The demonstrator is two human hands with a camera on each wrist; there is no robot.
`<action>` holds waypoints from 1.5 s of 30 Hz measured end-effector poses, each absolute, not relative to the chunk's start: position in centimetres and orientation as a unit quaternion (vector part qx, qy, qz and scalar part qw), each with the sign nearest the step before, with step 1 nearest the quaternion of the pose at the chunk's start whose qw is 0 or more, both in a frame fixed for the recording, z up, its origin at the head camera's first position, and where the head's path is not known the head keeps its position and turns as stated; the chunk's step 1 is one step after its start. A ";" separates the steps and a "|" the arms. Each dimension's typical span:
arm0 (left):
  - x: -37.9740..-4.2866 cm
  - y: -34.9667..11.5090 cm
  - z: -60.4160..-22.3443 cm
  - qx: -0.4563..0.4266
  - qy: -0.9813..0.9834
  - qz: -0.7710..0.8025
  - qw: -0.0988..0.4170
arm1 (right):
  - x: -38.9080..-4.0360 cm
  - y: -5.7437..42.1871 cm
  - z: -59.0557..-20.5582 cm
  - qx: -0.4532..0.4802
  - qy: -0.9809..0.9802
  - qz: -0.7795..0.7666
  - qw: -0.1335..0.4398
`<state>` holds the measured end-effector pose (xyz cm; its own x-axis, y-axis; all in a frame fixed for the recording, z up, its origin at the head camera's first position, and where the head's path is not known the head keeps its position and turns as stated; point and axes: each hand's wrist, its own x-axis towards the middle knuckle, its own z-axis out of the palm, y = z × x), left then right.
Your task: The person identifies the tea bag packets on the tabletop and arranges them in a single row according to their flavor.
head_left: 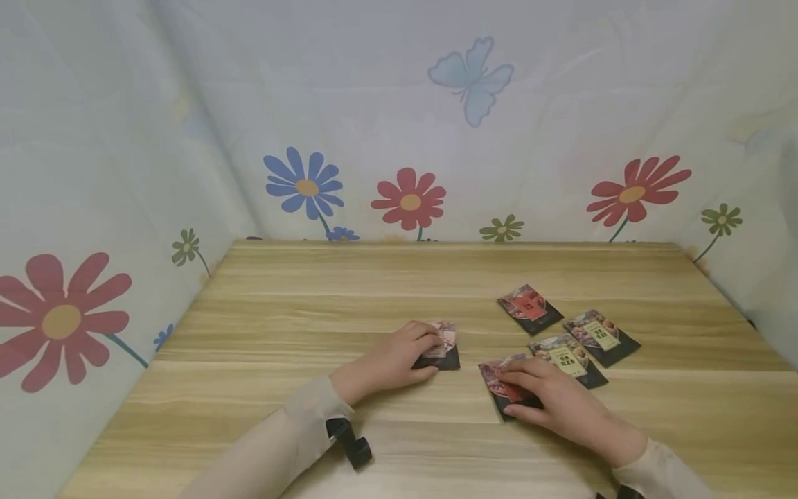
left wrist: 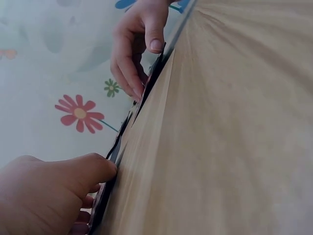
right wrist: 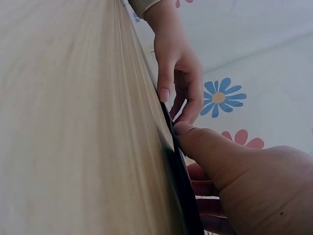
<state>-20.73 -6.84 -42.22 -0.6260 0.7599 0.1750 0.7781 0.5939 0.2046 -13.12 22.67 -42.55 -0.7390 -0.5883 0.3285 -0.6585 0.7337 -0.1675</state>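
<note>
My left hand [head_left: 393,360] lies over a small flat packet [head_left: 450,357] with a pinkish label and dark lower band, its thumb at the near edge and curved fingers across the printed face. To the right, my right hand [head_left: 557,405] holds a red-labelled packet [head_left: 492,388] in the same way, fingers on the label and thumb by the lower edge. Seen edge-on in the right wrist view, that packet [right wrist: 188,196] is a thin dark strip under the thumb. In the left wrist view, the left thumb [left wrist: 100,167] presses along its packet's edge.
Beyond the right hand lie two packets with yellow-green labels, one nearer [head_left: 567,357] and one farther right [head_left: 601,337]. Another red-labelled packet [head_left: 530,308] is behind them. A flower-printed curtain [head_left: 349,104] borders the wooden table [head_left: 299,291] at the back and sides.
</note>
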 end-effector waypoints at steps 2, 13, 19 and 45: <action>-20.7 -7.1 -42.2 -0.431 -0.892 -0.130 0.034 | -13.1 22.6 -42.5 0.339 -0.922 0.137 0.128; -20.0 -8.6 -42.3 -0.433 -0.891 -0.132 0.035 | -13.2 22.7 -42.6 0.340 -0.921 0.133 0.134; -19.7 -9.4 -42.3 -0.439 -0.888 -0.128 0.044 | -13.1 22.7 -42.4 0.338 -0.922 0.131 0.134; -17.9 -12.5 -42.3 -0.426 -0.894 -0.132 0.047 | -13.1 22.5 -41.8 0.350 -0.925 0.115 0.097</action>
